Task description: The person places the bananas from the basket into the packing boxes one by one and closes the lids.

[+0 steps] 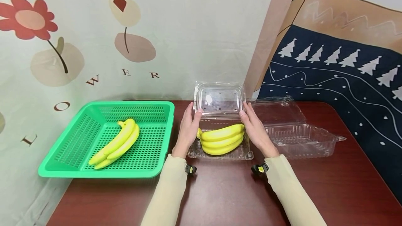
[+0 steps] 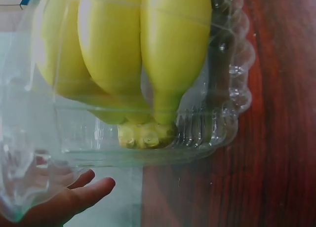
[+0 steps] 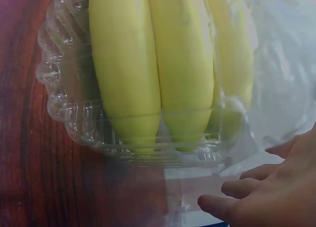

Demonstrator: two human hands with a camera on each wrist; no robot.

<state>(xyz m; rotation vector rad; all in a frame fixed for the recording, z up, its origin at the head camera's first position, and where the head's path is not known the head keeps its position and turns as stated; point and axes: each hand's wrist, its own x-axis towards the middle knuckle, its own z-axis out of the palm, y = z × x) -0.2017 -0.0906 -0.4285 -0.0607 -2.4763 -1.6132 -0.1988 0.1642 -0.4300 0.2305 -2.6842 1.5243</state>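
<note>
A bunch of yellow bananas (image 1: 221,139) lies in the base of a clear plastic clamshell box (image 1: 246,155) on the table. Its hinged lid (image 1: 220,97) stands raised at the back. My left hand (image 1: 187,128) is at the lid's left side, fingers straight and thumb near its front corner. At the opposite side, my right hand (image 1: 258,130) rests with straight fingers along the lid's edge. The left wrist view shows the banana stem end (image 2: 145,135) through the plastic; the right wrist view shows the banana tips (image 3: 185,143).
To the left, a green plastic basket (image 1: 171,128) holds another bunch of bananas (image 1: 116,144). A second clear clamshell box (image 1: 304,142) sits open to the right. A printed cloth (image 1: 194,37) hangs behind the dark red table (image 1: 220,191).
</note>
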